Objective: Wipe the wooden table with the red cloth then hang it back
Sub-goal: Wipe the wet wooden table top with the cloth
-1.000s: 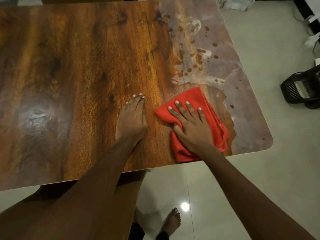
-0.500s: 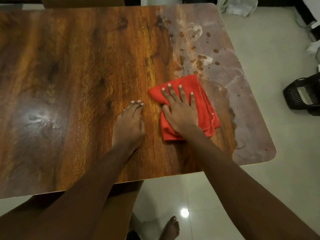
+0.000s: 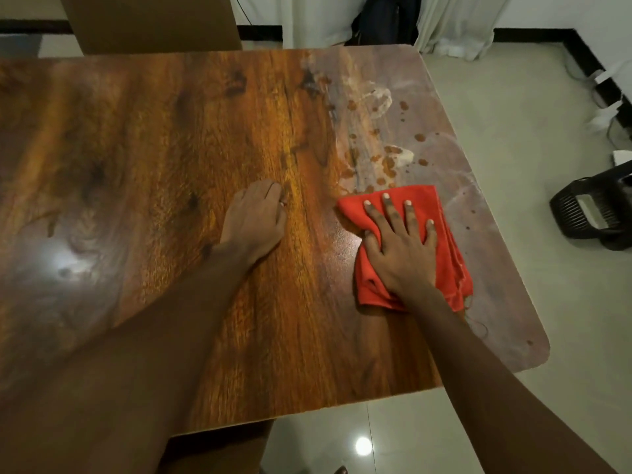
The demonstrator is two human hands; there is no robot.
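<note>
Pressing flat with fingers spread, the right hand (image 3: 402,249) holds down the red cloth (image 3: 441,241) at the frame's right-middle on the wooden table (image 3: 171,148). Brown spots (image 3: 386,162) sit just above it. The left hand (image 3: 253,222) rests with fingers curled, empty. A black fan (image 3: 588,213) stands far right.

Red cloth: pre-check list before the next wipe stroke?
1. Right hand flat on the folded red cloth: ok.
2. Cloth fully on the wooden table, not over its edge: ok.
3. Left hand bracing on the wood, apart from the cloth: ok.
4. Brown spots just beyond the cloth, not yet wiped: not ok.
5. Pale dull patch on the table's right side: not ok.
6. Hanging place for the cloth: cannot tell.
</note>
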